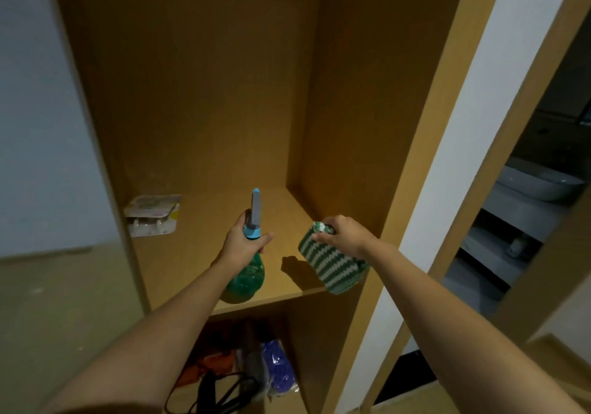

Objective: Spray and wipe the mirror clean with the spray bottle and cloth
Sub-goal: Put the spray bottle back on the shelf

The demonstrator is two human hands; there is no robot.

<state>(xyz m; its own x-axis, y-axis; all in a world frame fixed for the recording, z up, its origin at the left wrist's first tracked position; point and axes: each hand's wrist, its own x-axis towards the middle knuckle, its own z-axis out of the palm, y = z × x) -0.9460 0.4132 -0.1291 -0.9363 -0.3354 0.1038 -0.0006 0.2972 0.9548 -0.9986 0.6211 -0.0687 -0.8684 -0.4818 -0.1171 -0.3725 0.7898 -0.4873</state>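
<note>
The green spray bottle (248, 277) is at the front edge of the wooden cabinet shelf (204, 253), the left hand (243, 244) wrapped round its neck below the blue nozzle. Just right of it, the right hand (343, 236) pinches the green-and-white striped cloth (329, 261) by its top, so it hangs over the shelf's front corner. A plastic package (152, 215) lies at the shelf's back left.

Your left hand (243, 241) grips the neck of the green spray bottle (248, 273), its blue nozzle pointing up, over the front of the wooden shelf (204, 253); your right hand (342, 235) pinches the top of the green-and-white striped cloth (329, 261), which hangs at the shelf's right front edge; a small packet (153, 214) lies at the shelf's left; clutter sits in the compartment below.
</note>
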